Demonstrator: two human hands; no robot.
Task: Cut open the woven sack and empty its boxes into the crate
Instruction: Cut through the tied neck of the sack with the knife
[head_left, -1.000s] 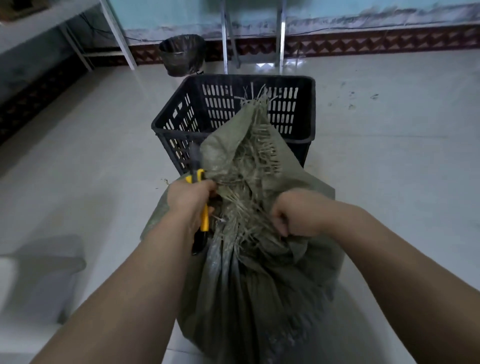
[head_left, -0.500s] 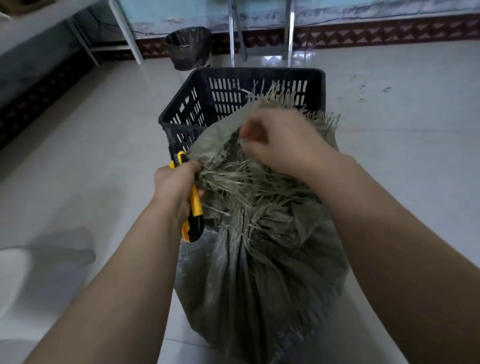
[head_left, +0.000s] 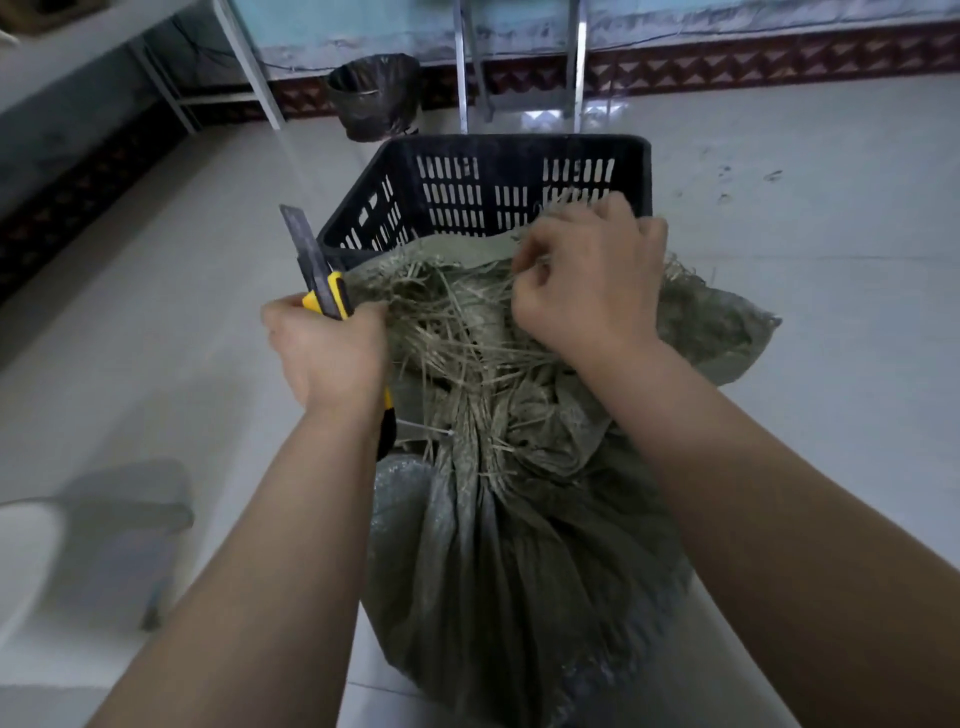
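Grey-green woven sack, standing upright at lower centre of the frame, bulging, neck bunched and creased, top edge frayed into loose pale strands spread across mid-frame. Upper edge leaning against and over the near rim of the crate. Black plastic crate just behind, upper centre of the frame, slotted walls, open top, standing on the pale tiled floor. Boxes not visible.

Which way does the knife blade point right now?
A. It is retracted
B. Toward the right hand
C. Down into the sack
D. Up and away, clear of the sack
D: the left hand holds the knife with its blade extended upward beside the crate, off the sack.
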